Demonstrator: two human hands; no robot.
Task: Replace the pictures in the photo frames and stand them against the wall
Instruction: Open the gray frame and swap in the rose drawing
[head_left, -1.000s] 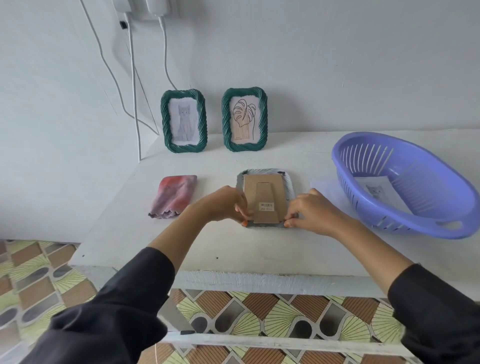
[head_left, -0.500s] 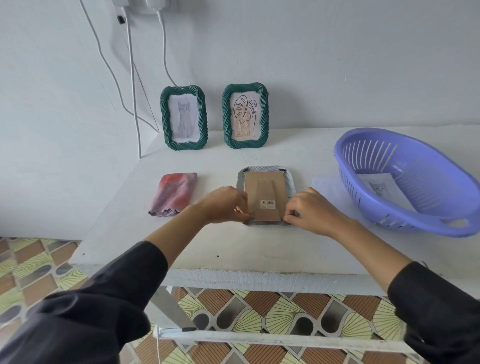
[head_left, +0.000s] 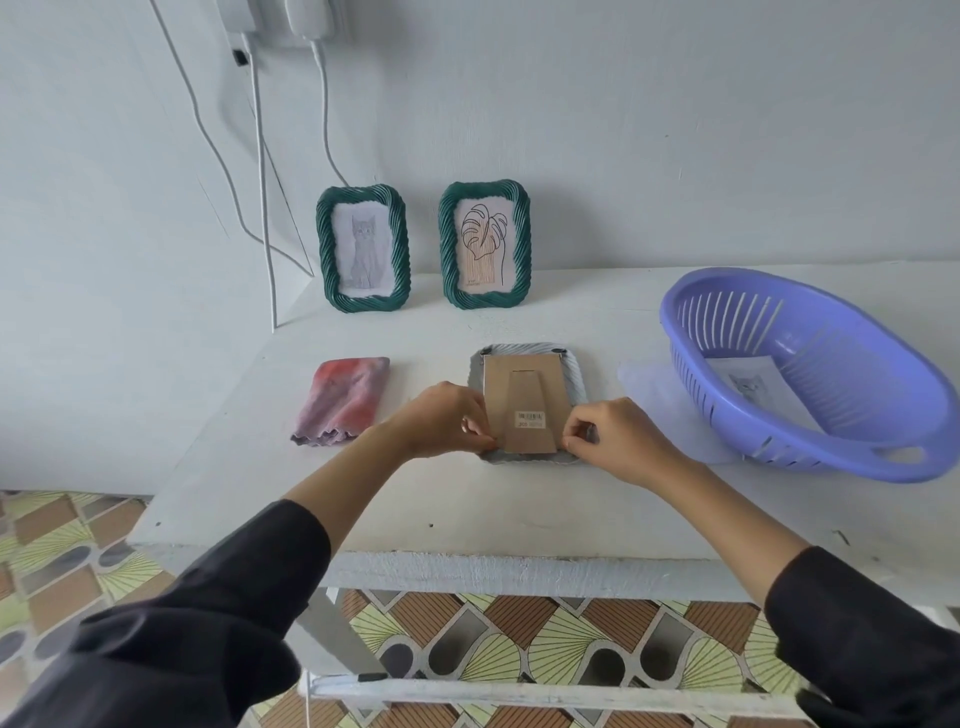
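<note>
A grey photo frame (head_left: 574, 374) lies face down on the white table (head_left: 467, 514), its brown cardboard back (head_left: 524, 400) and fold-out stand facing up. My left hand (head_left: 441, 421) pinches at the frame's near left corner. My right hand (head_left: 618, 434) pinches at its near right corner. Two green twisted frames stand against the wall: one with a cat drawing (head_left: 362, 248), one with a leaf drawing (head_left: 484, 244).
A purple plastic basket (head_left: 810, 369) at the right holds a loose cat picture (head_left: 748, 384). A clear sheet (head_left: 649, 384) lies beside it. A folded pink-grey cloth (head_left: 345, 399) lies at the left. White cables (head_left: 260, 182) hang down the wall.
Both hands stay at the frame's near corners, with the fingers shifting slightly there. The view has drifted a little.
</note>
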